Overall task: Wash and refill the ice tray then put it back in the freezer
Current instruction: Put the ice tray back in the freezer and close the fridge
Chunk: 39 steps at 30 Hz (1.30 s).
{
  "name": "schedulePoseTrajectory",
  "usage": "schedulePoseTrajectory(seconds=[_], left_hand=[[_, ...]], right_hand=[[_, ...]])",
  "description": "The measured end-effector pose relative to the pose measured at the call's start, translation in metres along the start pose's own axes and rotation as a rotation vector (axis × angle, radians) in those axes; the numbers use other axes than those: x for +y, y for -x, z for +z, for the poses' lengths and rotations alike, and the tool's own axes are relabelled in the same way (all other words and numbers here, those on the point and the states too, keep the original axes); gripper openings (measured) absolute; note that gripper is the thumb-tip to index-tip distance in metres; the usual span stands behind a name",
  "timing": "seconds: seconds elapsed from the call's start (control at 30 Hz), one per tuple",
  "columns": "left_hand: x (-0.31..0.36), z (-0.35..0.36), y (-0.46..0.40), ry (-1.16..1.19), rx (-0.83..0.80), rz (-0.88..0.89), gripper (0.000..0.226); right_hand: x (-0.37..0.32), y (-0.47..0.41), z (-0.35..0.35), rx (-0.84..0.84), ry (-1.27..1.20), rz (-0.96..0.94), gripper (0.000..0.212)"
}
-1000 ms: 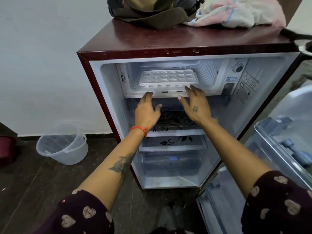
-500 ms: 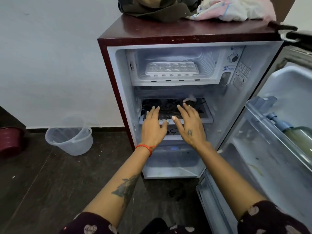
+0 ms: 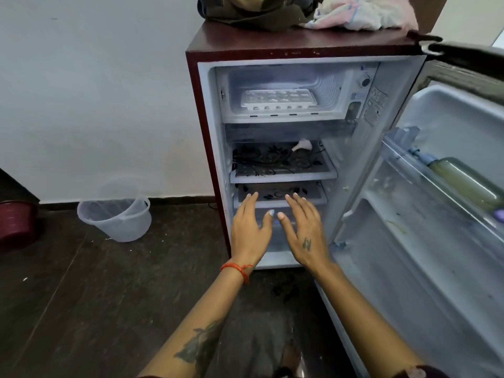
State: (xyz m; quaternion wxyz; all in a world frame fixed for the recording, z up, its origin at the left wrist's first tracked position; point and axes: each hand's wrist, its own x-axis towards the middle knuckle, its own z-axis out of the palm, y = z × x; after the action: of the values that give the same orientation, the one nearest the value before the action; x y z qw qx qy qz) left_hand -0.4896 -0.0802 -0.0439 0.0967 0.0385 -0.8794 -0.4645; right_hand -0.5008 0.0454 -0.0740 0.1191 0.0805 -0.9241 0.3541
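A white ice tray [image 3: 278, 100] lies flat inside the freezer compartment [image 3: 283, 117] at the top of a small maroon fridge [image 3: 207, 126]. The compartment has no flap in front of it and the tray is in plain sight. My left hand [image 3: 249, 230] and my right hand [image 3: 305, 230] hover side by side, palms down and fingers straight, well below the tray, in front of the fridge's lower shelves. Neither hand holds anything.
The fridge door [image 3: 436, 214] stands open to the right, with a bottle [image 3: 463, 181] in its rack. A clear plastic bucket [image 3: 117, 216] stands on the dark floor to the left, a red tub [image 3: 15, 222] at the far left. A bag [image 3: 253, 9] and cloth [image 3: 362, 12] lie on top.
Both hands have come down and back from the freezer's front edge to the level of the lower shelves. The tray stays in the freezer. My view has backed away from the fridge.
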Motion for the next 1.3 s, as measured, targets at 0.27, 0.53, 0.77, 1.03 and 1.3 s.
schedulePoseTrajectory(seconds=[0.27, 0.53, 0.77, 1.03, 1.3], left_hand=[[0.01, -0.006, 0.073, 0.05, 0.017, -0.001, 0.053], [0.032, 0.016, 0.136, 0.063, 0.08, -0.003, 0.05], [0.071, 0.065, 0.201, 0.068, 0.132, 0.003, 0.046], [0.106, 0.128, 0.259, 0.093, 0.13, 0.111, 0.045], [0.143, 0.184, 0.288, 0.136, 0.038, 0.276, 0.045]], right_hand=[[-0.01, 0.078, -0.013, 0.011, -0.083, 0.061, 0.071], [0.007, 0.137, -0.048, 0.004, -0.173, 0.063, 0.068], [0.038, 0.19, -0.1, 0.007, -0.202, 0.018, 0.066], [0.089, 0.241, -0.155, 0.102, -0.218, -0.017, 0.052], [0.136, 0.275, -0.201, 0.286, -0.212, 0.026, 0.057]])
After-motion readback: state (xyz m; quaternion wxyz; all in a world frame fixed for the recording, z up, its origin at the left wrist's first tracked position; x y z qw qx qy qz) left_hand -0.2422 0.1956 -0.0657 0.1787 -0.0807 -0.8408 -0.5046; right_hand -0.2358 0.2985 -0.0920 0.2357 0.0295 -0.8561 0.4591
